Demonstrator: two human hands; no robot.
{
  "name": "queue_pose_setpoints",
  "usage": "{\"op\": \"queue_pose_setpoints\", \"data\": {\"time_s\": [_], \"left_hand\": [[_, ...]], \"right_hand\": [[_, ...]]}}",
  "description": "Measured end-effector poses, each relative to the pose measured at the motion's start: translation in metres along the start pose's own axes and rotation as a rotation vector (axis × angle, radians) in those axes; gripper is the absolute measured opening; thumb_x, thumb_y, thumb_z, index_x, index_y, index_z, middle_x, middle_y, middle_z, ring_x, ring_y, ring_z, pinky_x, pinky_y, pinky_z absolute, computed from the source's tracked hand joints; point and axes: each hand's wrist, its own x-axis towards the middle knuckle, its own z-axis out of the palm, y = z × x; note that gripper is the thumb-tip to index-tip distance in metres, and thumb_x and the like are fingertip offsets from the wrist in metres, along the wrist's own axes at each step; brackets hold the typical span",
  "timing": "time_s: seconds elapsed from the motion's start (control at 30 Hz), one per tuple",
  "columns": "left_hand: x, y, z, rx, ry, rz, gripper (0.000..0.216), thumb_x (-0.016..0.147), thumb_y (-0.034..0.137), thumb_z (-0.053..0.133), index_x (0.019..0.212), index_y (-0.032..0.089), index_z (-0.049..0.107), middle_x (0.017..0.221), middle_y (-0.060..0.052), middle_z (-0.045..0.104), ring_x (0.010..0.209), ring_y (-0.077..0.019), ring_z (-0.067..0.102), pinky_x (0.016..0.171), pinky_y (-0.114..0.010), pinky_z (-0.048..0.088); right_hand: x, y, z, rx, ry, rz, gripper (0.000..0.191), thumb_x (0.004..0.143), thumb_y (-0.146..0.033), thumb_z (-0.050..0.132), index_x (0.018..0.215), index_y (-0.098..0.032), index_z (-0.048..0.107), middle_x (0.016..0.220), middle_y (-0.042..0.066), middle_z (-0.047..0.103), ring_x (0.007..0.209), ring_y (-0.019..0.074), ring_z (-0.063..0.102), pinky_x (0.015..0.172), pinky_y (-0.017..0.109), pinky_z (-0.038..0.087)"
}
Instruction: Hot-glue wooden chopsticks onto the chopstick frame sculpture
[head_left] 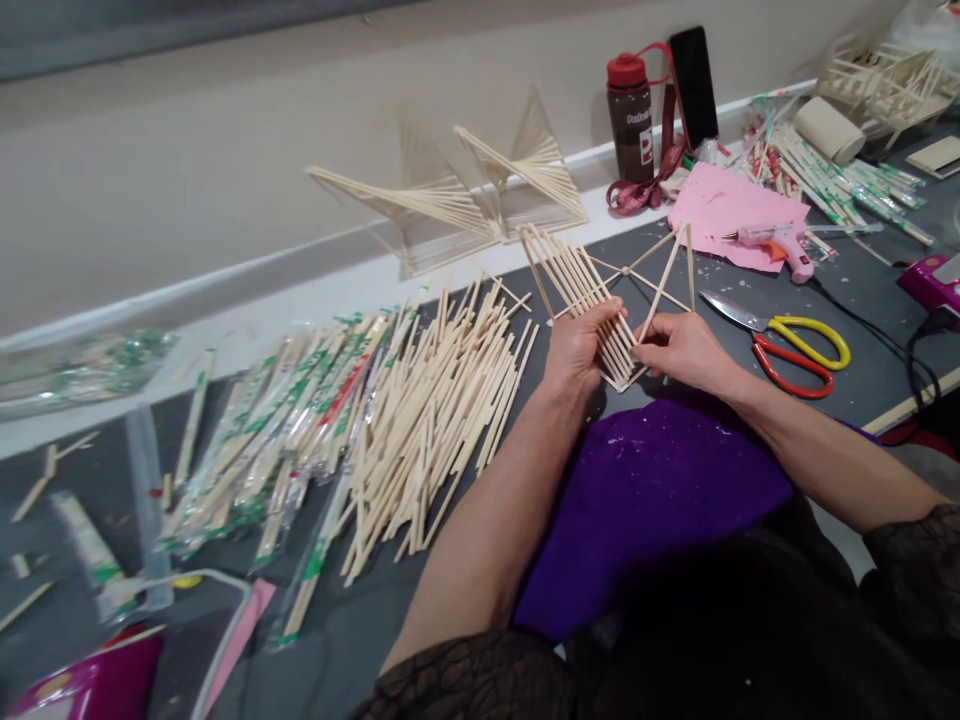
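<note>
A frame of thin wooden chopsticks (574,270) rests at the table's front edge, its near side a slanted row of sticks laid side by side. My left hand (581,345) is closed around the left of this row, thumb over the sticks. At the row's right side, my right hand (682,350) pinches close to the lower end of a stick; its fingertips partly hide what they hold. Behind, the frame has crossed sticks and a peaked right corner. A purple cloth (660,500) covers my lap below it.
Loose chopsticks (442,420) lie left, beside wrapped ones (277,420). Right are scissors (795,340) with open blades and a pink glue gun (780,245) on pink paper (705,205). Two twisted stick models (442,205) stand along the wall, near a bottle (631,120) and phone (694,90).
</note>
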Motion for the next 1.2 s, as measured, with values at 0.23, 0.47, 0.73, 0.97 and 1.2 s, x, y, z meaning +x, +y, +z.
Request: {"op": "queue_pose_setpoints", "data": {"time_s": [0.23,0.47,0.73,0.97,1.2], "left_hand": [[0.0008,0.0004,-0.002,-0.012,-0.013,-0.03,0.017,0.054,0.016,0.081,0.067,0.015,0.069,0.065,-0.003,0.066,0.06,-0.0162,0.061,0.059,-0.031,0.052],[0.001,0.0003,-0.0037,0.002,-0.035,-0.016,0.018,0.053,0.018,0.081,0.067,0.016,0.07,0.065,-0.001,0.067,0.06,-0.0142,0.061,0.058,-0.027,0.051],[0.0002,0.0,-0.0031,-0.011,-0.039,-0.011,0.019,0.053,0.017,0.081,0.067,0.017,0.069,0.065,-0.002,0.067,0.063,-0.0149,0.062,0.062,-0.028,0.051],[0.0027,-0.0021,-0.0046,0.004,-0.041,-0.003,0.027,0.048,0.022,0.085,0.069,0.018,0.067,0.066,-0.002,0.068,0.062,-0.0164,0.062,0.061,-0.03,0.052],[0.0026,-0.0017,-0.0044,-0.003,-0.04,0.011,0.023,0.05,0.02,0.084,0.067,0.017,0.068,0.065,-0.002,0.067,0.062,-0.0153,0.062,0.061,-0.028,0.052]], "right_hand": [[-0.0009,0.0004,-0.0009,0.019,0.006,-0.002,0.014,0.076,-0.018,0.059,0.083,-0.011,0.069,0.066,0.003,0.066,0.054,0.0106,0.06,0.053,0.022,0.046],[-0.0017,-0.0021,-0.0012,0.076,-0.022,0.045,0.013,0.077,-0.015,0.059,0.082,-0.011,0.07,0.063,0.0,0.065,0.051,0.0086,0.06,0.049,0.018,0.044],[-0.0002,-0.0021,0.0007,0.13,-0.038,0.089,0.015,0.076,-0.014,0.058,0.083,-0.011,0.071,0.06,0.002,0.064,0.053,0.0108,0.063,0.045,0.018,0.045],[0.0021,0.0027,0.0019,0.151,-0.034,0.084,0.016,0.074,-0.014,0.057,0.082,-0.012,0.071,0.057,0.002,0.064,0.051,0.0109,0.062,0.045,0.019,0.045],[0.0009,0.0008,0.0,0.169,-0.046,0.085,0.011,0.076,-0.014,0.058,0.08,-0.012,0.069,0.058,0.001,0.064,0.053,0.0102,0.063,0.045,0.017,0.047]]}}
